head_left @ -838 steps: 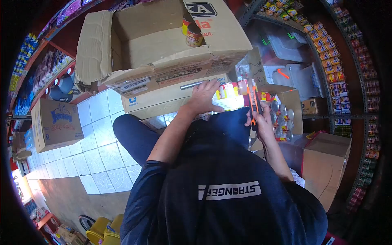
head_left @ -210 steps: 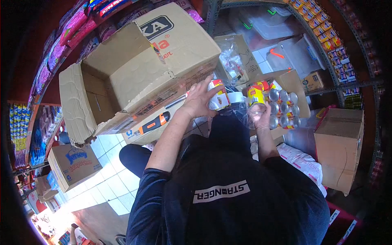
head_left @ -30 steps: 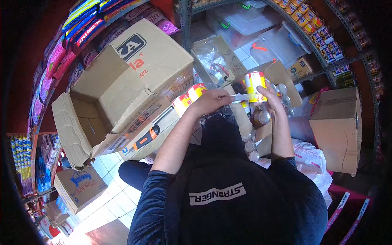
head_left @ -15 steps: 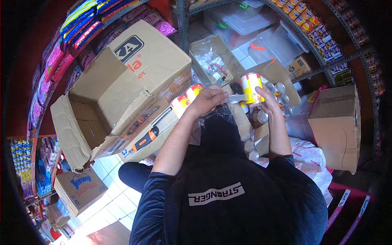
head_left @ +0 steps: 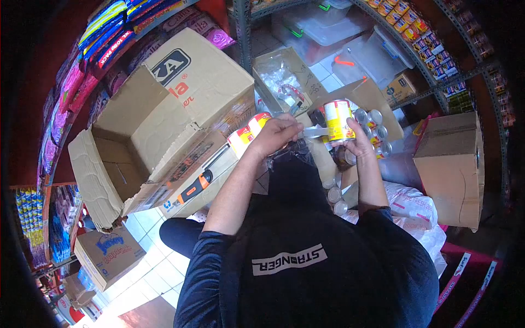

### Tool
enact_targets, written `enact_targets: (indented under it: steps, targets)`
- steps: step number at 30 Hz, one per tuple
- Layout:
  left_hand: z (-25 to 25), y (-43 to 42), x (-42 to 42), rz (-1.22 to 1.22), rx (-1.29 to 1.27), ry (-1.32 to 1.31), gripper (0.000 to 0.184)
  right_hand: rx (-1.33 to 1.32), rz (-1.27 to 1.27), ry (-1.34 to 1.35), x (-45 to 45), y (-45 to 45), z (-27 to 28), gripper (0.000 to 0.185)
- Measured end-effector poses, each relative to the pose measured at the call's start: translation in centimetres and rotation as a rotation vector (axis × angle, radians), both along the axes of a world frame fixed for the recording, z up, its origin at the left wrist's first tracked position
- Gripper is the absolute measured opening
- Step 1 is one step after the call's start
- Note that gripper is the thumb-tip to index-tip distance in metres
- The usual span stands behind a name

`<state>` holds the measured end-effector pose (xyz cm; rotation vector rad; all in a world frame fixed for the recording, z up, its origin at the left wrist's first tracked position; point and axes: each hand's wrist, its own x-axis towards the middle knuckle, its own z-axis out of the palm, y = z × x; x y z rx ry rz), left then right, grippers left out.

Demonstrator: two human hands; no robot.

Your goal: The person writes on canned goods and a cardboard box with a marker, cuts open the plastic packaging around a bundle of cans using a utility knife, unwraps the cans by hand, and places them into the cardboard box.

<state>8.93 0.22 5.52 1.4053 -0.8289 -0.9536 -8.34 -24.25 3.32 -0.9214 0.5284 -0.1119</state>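
My right hand (head_left: pixel 358 140) grips a can (head_left: pixel 339 121) with a yellow, white and red label, holding it slightly tilted. From the can's side a pale flat strip (head_left: pixel 315 132), perhaps tape, runs to my left hand (head_left: pixel 278 134), whose fingers are pinched on its end. Close to the left wrist stand yellow-and-red cans (head_left: pixel 240 141), partly hidden by that hand. Several more cans with silvery ends (head_left: pixel 377 131) lie in an open carton behind my right hand. A tool with a black-and-orange handle (head_left: pixel 195 186) and a long metal shaft lies left of my left forearm.
A large open cardboard box (head_left: pixel 213 76) stands at left. Ahead is a smaller carton (head_left: pixel 284 76) with clear plastic inside, and clear storage bins (head_left: pixel 322 27) behind. Another carton (head_left: pixel 448 169) and white plastic bags (head_left: pixel 410 205) are at right. Stocked shelves curve around both sides.
The can in my right hand has turned and shifted very slightly. My left hand still pinches the pale strip, almost in the same place.
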Motion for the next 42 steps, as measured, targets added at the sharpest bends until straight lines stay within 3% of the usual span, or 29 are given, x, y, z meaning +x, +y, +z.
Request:
enact_targets:
  steps: [5,8,10,11,12,14,17,20,22,24,25,28,29,31,34,35,36,38,42]
  targets:
    - [0.0,0.1,0.0,-0.008,0.028,0.062,0.033,0.013,-0.002,-0.013,-0.2,-0.2,-1.0,0.063]
    - [-0.5,0.1,-0.1,0.081,-0.101,-0.142,0.032,0.055,-0.013,-0.058,-0.3,0.1,-1.1,0.068]
    - [-0.9,1.9,0.9,0.282,-0.1,0.223,0.031,0.2,-0.051,-0.143,-1.3,-1.3,-1.5,0.073]
    - [-1.1,3.2,1.9,0.381,-0.097,0.401,0.031,0.187,-0.199,-0.121,-2.7,-3.1,-2.3,0.077]
    - [-1.5,4.2,2.9,0.319,-0.082,0.089,0.03,0.288,-0.319,-0.192,-3.9,-4.6,-3.2,0.076]
    - [-0.8,5.3,3.2,0.266,-0.082,0.046,0.026,0.295,-0.464,-0.264,-5.7,-5.8,-2.1,0.078]
    - [-0.6,3.5,2.2,0.267,0.006,0.106,0.031,0.317,-0.471,-0.275,-6.7,-5.2,-1.1,0.079]
    - [-0.6,2.3,1.1,0.426,-0.095,-0.252,0.042,0.295,-0.363,-0.238,-5.8,-4.1,-1.8,0.081]
    - [1.1,2.3,0.5,0.446,-0.169,-0.315,0.045,0.306,-0.23,-0.282,-3.6,-1.0,0.5,0.093]
    - [2.9,2.7,0.0,0.444,-0.197,-0.473,0.045,0.486,-0.028,-0.37,-1.7,1.2,1.6,0.099]
    - [4.2,2.9,-0.3,0.404,-0.177,-0.4,0.047,0.312,0.006,-0.293,-0.7,2.0,2.2,0.101]
    - [7.3,3.3,-1.3,0.321,-0.158,-0.253,0.053,0.254,0.009,-0.196,2.2,5.8,4.7,0.102]
    - [7.8,3.5,-1.5,0.32,-0.172,-0.251,0.055,0.319,0.226,-0.323,3.0,5.8,4.8,0.102]
    - [8.2,3.9,-1.4,0.304,-0.182,-0.236,0.061,0.041,0.234,-0.245,4.3,7.6,5.5,0.1]
    - [9.9,5.4,-2.2,0.222,-0.168,0.123,0.065,-0.13,0.364,-0.358,6.3,9.8,7.0,0.097]
    - [10.2,5.4,-2.3,0.264,-0.176,0.09,0.069,-0.242,0.365,-0.392,7.1,10.3,6.7,0.096]
    - [10.1,5.7,-2.0,0.312,-0.133,-0.136,0.073,-0.353,0.366,-0.431,8.0,10.9,6.7,0.097]
    - [10.9,6.7,-1.1,0.334,-0.079,-0.15,0.08,-0.341,0.426,-0.442,9.4,13.2,11.1,0.1]
    - [12.8,10.9,0.5,0.627,-0.227,-0.502,0.082,-0.514,0.464,-0.549,12.8,14.6,13.3,0.1]
